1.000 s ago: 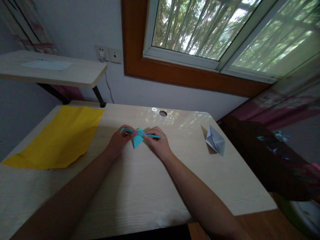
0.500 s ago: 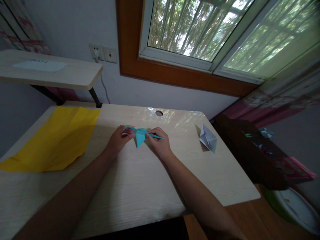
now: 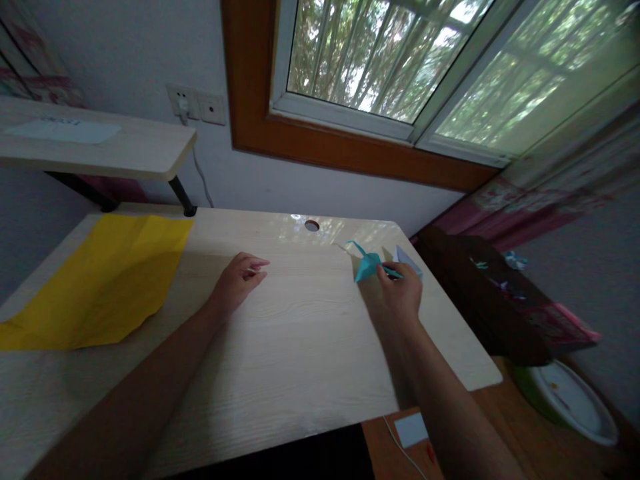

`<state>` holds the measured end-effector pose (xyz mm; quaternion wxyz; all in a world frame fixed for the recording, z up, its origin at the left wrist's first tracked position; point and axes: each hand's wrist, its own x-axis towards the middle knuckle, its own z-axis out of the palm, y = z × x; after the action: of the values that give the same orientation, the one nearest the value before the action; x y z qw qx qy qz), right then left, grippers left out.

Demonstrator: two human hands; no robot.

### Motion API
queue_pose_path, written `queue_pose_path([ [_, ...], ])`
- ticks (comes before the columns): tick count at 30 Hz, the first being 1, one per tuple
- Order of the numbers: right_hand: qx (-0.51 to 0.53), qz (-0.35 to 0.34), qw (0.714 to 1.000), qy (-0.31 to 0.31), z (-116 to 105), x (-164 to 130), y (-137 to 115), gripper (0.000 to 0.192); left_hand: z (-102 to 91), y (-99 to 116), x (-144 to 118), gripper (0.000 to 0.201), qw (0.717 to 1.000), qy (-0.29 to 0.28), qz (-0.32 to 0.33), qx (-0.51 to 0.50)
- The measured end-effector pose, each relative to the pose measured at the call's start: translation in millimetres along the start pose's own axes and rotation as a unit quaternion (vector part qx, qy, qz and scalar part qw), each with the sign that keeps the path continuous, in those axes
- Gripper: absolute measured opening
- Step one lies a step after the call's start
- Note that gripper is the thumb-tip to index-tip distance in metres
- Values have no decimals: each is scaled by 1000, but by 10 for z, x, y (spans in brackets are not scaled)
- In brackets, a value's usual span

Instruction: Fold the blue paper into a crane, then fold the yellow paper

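A turquoise origami crane (image 3: 369, 265) hangs over the right part of the desk, with its thin neck pointing up to the left. My right hand (image 3: 403, 288) pinches it by the narrow tail end between thumb and fingers. Just behind that hand is a pale folded paper piece (image 3: 409, 259), partly hidden by the fingers. My left hand (image 3: 241, 280) stays near the desk's middle, its thumb and fingers apart and nothing between them.
A yellow sheet (image 3: 115, 280) covers the desk's left side, below a raised shelf (image 3: 150, 150) with a paper on it. The desk (image 3: 300, 347) has a round cable hole (image 3: 312, 226) near its back edge. A dark cabinet (image 3: 465, 293) stands beyond the right edge.
My left hand has let go of the crane and stays in place. My right hand has carried the crane to the right, up to the pale folded paper. The view has shifted slightly.
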<state>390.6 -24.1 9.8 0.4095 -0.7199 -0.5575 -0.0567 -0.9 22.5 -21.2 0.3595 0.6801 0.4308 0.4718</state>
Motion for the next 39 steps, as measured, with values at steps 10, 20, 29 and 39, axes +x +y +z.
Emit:
queue_pose_path([
  [10,0,-2,1000,-2,-225,-304,135,27,-13,14,-33,20,1000,-6,9,14],
  [20,-82,-112,984,-111,-295,-503,229,14,-20,81,-26,16,1000,-8,12,20],
  [29,-152,-164,968,-116,-299,-468,305,15,-29,57,-30,14,999,-15,14,29],
  [39,-232,-166,951,-121,-309,-421,311,22,-19,84,-33,13,1000,-14,16,16],
])
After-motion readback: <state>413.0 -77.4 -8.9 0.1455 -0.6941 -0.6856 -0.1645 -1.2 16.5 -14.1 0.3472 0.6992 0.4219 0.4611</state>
